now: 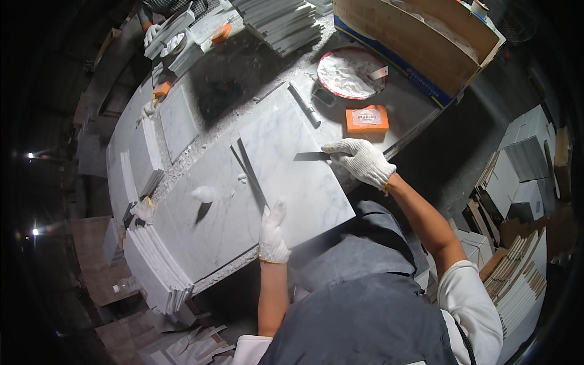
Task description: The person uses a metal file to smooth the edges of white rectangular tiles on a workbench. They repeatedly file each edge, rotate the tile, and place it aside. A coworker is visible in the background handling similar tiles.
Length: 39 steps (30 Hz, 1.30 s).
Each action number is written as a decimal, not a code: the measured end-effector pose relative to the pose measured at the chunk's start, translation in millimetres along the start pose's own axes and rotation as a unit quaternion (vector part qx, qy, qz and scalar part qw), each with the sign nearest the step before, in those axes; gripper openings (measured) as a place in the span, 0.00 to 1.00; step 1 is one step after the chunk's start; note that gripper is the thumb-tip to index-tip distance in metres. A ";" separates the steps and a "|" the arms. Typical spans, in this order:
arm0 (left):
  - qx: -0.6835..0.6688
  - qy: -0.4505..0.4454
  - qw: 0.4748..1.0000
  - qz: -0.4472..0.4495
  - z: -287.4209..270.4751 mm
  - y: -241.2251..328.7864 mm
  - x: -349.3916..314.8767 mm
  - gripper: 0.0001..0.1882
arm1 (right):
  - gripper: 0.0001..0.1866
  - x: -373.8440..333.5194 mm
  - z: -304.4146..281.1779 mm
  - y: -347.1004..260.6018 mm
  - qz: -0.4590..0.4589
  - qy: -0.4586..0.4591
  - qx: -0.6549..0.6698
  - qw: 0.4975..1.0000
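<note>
Marble slab (286,176), strip (250,173) between hands

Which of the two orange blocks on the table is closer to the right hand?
The orange block with the pale label, just beyond the right hand and beside the round tray. The other orange block lies far off at the table's left end.

Slab (292,164) on bench (243,67), strip (250,173) on slab, bowl (350,73) behind, box (413,45) behind bowl

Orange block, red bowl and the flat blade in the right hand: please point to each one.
orange block (367,118), head view, on its top face
red bowl (348,73), head view, on the white paste inside
flat blade (311,156), head view, on the dark metal left of the right hand (360,159)
</note>
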<state>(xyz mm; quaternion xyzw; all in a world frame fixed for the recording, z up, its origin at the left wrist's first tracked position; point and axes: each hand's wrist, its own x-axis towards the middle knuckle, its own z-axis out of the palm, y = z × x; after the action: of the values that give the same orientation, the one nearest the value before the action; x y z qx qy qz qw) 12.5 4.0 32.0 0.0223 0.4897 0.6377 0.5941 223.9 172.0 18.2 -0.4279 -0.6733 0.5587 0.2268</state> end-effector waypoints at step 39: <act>0.033 -0.010 0.999 0.030 -4.8 -7.2 7.4 0.22 | 0.09 -94.7 9.1 -2.5 0.042 -0.092 0.016 0.995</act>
<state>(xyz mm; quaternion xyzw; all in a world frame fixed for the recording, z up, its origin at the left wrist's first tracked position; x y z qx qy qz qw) 12.7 5.6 20.7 0.0630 0.5039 0.6381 0.5787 266.2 88.3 34.5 -0.3991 -0.6634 0.6155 0.1472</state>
